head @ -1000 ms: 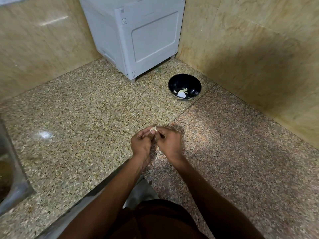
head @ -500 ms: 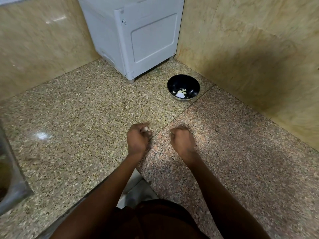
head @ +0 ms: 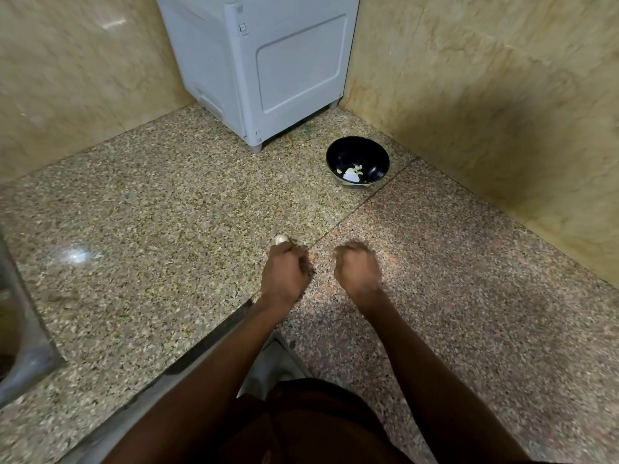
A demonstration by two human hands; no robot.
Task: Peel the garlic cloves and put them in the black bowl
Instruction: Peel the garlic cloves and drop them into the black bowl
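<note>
Left hand (head: 284, 272) grips a smooth pale clove (head: 281, 239); right hand (head: 356, 269) is clenched, contents hidden. Glossy round black bowl (head: 357, 155) sits far right on speckled granite counter (head: 150, 212), near marble walls (head: 485, 78).

Under my hands (head: 284, 272) the counter (head: 167, 212) is polished speckled stone, glossy enough to catch a white glare off to my left. Ahead of my right hand the black bowl (head: 357, 155) has a smooth, shiny inside. Beyond it stand marble-look wall tiles (head: 485, 78) (faintly sheened) and a matt white plastic appliance (head: 268, 61). Far left, dull brushed metal (head: 23, 329).
</note>
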